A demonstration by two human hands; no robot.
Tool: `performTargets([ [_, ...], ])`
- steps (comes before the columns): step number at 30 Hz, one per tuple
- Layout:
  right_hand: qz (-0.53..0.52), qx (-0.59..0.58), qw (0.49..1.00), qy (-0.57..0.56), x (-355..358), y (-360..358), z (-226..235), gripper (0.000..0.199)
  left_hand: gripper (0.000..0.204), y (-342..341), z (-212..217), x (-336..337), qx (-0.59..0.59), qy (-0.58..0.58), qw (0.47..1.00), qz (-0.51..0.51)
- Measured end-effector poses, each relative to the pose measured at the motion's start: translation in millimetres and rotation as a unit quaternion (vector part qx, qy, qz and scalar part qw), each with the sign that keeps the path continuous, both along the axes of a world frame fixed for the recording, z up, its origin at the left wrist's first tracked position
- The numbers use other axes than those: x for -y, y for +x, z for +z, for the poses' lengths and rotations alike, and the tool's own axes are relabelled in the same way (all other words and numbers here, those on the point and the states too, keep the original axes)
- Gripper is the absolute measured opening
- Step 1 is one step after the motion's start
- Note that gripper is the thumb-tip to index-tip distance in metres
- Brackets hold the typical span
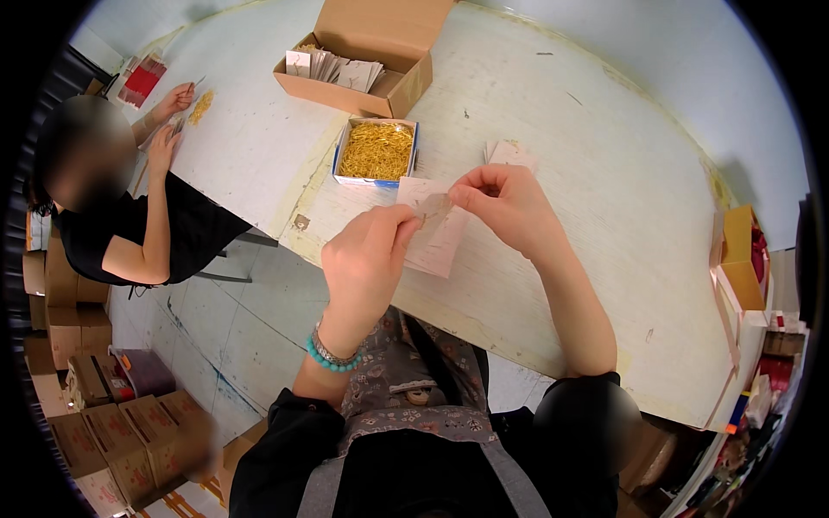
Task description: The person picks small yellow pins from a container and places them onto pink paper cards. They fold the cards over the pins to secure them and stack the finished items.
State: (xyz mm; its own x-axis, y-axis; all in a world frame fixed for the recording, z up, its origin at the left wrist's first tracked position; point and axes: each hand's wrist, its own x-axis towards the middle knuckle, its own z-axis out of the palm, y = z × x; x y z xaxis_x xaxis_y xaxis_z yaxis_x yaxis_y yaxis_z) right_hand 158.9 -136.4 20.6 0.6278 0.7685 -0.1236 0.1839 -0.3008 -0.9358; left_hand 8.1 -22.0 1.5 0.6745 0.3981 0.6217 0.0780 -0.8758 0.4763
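My left hand (363,255) and my right hand (509,205) are both closed in a pinch, raised over the table's near edge. Between their fingertips is a small, thin, greyish tag-like piece (430,207), with a fine gold-coloured bit near the left fingers. Under it are pale pink cards (438,250), partly hidden by my hands. More pale cards (511,152) lie in a stack just beyond my right hand. Past my left hand stands a small open box (370,182), full of thin gold-coloured metal pieces (376,150) too small to name.
A brown cardboard box (367,102) with its lid up holds upright pale cards (332,69). At the white table (596,216), a co-worker (138,186) sits on the left, hands by a small gold heap (201,107). Cartons (129,445) stand on the floor at lower left.
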Motion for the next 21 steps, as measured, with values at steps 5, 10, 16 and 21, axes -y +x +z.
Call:
performTargets([
  [5, -0.038, 0.014, 0.997, 0.065, 0, -4, 0, 0.018, 0.013, -2, -1, 3, -0.015, -0.041, 0.998, -0.037],
  [10, -0.051, 0.071, 0.983, 0.164, -6, 0, -16, 0.013, 0.014, 0, -9, 7, -0.071, -0.333, 0.938, -0.065],
  [16, -0.212, 0.184, 0.96, 0.004, 3, 59, -37, 0.015, 0.016, 6, -24, 0, -0.037, -0.29, 0.956, -0.033],
  [21, -0.237, 0.604, 0.76, -0.031, -3, 78, -70, 0.012, 0.011, -10, -31, -11, -0.028, -0.301, 0.953, 0.026],
])
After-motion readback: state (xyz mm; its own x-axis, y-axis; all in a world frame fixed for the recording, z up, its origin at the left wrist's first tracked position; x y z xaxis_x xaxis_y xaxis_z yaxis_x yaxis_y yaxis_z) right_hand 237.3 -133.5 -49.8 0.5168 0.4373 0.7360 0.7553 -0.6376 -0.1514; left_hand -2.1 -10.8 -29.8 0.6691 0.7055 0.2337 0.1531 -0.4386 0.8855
